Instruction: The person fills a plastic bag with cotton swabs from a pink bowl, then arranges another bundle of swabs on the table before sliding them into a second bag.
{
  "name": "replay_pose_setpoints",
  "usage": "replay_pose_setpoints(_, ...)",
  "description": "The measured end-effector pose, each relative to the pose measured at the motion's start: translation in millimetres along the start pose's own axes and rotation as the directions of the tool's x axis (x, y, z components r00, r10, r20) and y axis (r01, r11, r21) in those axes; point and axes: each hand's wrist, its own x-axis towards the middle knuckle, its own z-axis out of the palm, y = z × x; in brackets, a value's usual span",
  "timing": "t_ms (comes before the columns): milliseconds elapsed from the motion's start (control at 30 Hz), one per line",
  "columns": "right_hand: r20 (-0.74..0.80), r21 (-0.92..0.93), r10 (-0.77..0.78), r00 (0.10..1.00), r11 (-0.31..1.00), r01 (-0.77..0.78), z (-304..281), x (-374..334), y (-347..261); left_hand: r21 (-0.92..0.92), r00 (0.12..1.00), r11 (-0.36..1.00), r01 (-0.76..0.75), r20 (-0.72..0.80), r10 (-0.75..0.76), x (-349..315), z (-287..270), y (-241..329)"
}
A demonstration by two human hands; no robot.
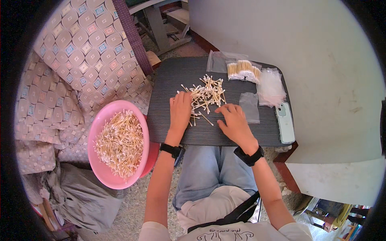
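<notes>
Swabs (208, 94) lie heaped on the table (167, 82). The left hand (181, 110) curls at their left edge; whether it grips any, I cannot tell. The right hand (234, 120), thumb and fingers parted, holds none. Rightward lie bags (271, 88) and a phone (286, 123); left, a basin (116, 183).

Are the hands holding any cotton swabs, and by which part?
The left hand is at the piled cotton swabs; whether it grips any, or where, can't be told. The right hand, thumb and fingers apart, shows nothing held.
</notes>
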Motion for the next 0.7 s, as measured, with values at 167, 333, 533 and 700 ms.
replay_pose_setpoints(167,-0.009,0.151,0.062,0.998,0.987,-0.060,8.4,5.1,-13.0,-0.194,0.992,0.973,0.127,0.020,-0.125,3.3,-4.3,0.1)
replay_pose_setpoints(333,0.028,0.513,0.157,0.987,0.846,-0.149,24.7,21.3,-23.9,-0.483,0.967,0.850,0.211,-0.027,-0.255,9.2,-8.1,11.1)
replay_pose_setpoints(533,0.078,0.818,0.149,0.986,0.556,-0.148,23.5,28.5,-41.9,-0.843,0.869,0.373,0.388,0.200,-0.452,4.0,-2.8,38.7)
replay_pose_setpoints(700,-0.204,0.750,0.200,0.958,0.662,0.022,24.7,30.6,-38.8,-0.894,0.853,0.141,0.425,0.343,-0.393,-1.9,-0.6,47.3)
